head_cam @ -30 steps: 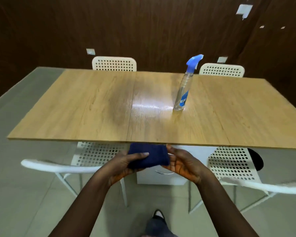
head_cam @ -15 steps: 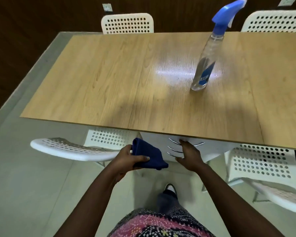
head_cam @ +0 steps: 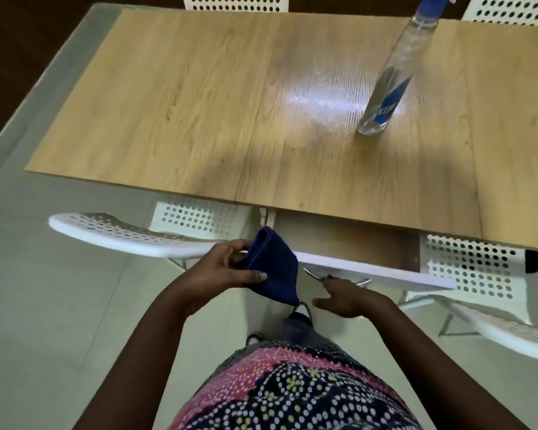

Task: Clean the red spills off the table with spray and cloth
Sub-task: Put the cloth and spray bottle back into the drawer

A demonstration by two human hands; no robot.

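Pinched in our left hand [head_cam: 221, 268], thumb across its front, the folded dark blue cloth [head_cam: 274, 271] hangs below the near edge of the light wooden table [head_cam: 199, 113]. Our right hand [head_cam: 348, 294] curls its fingers on the metal handle of the open white drawer [head_cam: 376, 270]. Well apart, the clear spray bottle with blue trigger [head_cam: 389, 85] stands on the tabletop.

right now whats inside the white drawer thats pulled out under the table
The white drawer under the wooden table shows only a bare brown bottom. Its back part is hidden beneath the tabletop. The right hand holds its handle; the left hand grips the dark blue cloth.
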